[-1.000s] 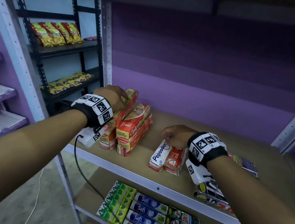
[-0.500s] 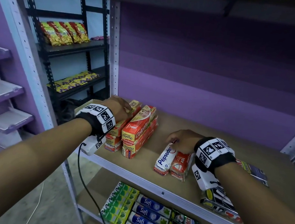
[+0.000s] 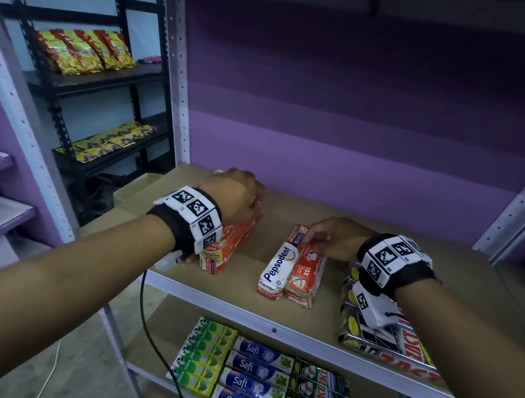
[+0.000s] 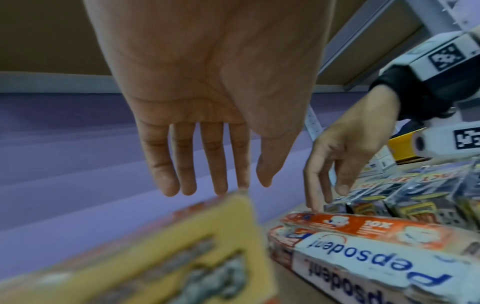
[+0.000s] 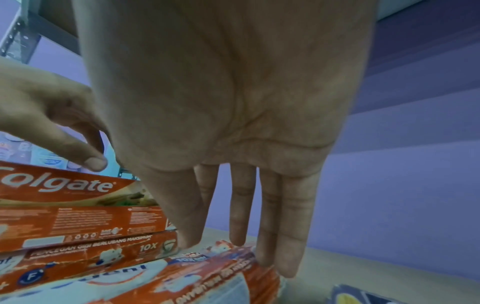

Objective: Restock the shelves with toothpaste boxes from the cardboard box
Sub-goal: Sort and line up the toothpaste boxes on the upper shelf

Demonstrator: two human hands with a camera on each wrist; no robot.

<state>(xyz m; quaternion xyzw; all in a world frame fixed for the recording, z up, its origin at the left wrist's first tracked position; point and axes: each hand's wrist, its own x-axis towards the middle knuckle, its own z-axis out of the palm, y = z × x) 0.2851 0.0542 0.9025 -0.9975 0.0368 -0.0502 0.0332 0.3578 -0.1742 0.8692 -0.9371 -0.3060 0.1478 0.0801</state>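
A stack of orange Colgate boxes (image 3: 227,249) lies at the left of the brown shelf board (image 3: 420,239). My left hand (image 3: 239,193) hovers over its far end, fingers straight (image 4: 215,189), fingertips near the top box (image 4: 161,257). Two Pepsodent boxes (image 3: 292,269) lie side by side in the middle. My right hand (image 3: 317,237) rests its straight fingertips (image 5: 270,257) on their far ends (image 5: 207,273). The Colgate stack (image 5: 78,205) shows beside them in the right wrist view. Neither hand grips anything.
Black and yellow packs (image 3: 382,340) lie under my right wrist at the shelf's front right. The lower shelf holds rows of green, Safi (image 3: 254,374) and dark boxes. An open cardboard box (image 3: 138,189) sits behind the left upright. A black rack (image 3: 84,57) with snack bags stands far left.
My left hand has slid toward the back along the top of the Colgate stack. My right hand has stayed at the far end of the Pepsodent boxes.
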